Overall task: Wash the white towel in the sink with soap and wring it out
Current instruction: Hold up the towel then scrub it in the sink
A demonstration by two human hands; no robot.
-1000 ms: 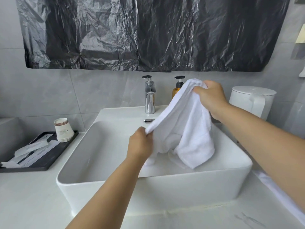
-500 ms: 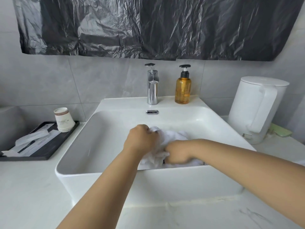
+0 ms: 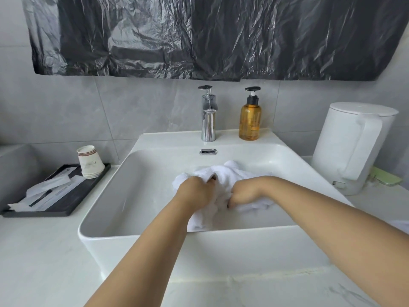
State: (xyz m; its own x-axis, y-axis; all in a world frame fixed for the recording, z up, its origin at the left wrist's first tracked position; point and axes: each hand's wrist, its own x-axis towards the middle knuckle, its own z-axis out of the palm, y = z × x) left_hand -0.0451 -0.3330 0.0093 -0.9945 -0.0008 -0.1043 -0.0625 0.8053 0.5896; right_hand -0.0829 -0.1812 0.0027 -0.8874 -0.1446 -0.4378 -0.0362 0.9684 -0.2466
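Towel place: the white towel (image 3: pixel 230 176) is bunched in the basin of the sink (image 3: pixel 141 173), toward the near wall, with one fold trailing down toward the near rim.
Left hand: the left hand (image 3: pixel 194 191) is curled into the left part of the towel, and a fold is gripped by it.
Right hand: the right hand (image 3: pixel 245 193) is fisted on the right part of the towel, with cloth gathered under the fingers.
Handling: the towel is judged soft, limp and light while dry; once soaked it is expected to be heavier and to sag and drip from whichever end is lifted. No firm edge is offered, so a bunched handful is judged the surest hold, one at each end for wringing.
Water and soap: no water is seen running from the faucet (image 3: pixel 208 120); the soap bottle (image 3: pixel 250 120) stands just right of it on the back ledge, untouched. Washing is judged not yet begun.
Edges: the basin walls are steep and the near rim lies close to the forearms.
Open room: free space is left in the left half of the basin and under the spout.
Tabletop: a kettle (image 3: pixel 352 147) stands on the tabletop (image 3: pixel 44 262) at the right of the sink, and a black tray (image 3: pixel 66 202) with paper cups (image 3: pixel 89 161) at the left; both are well apart from the hands.
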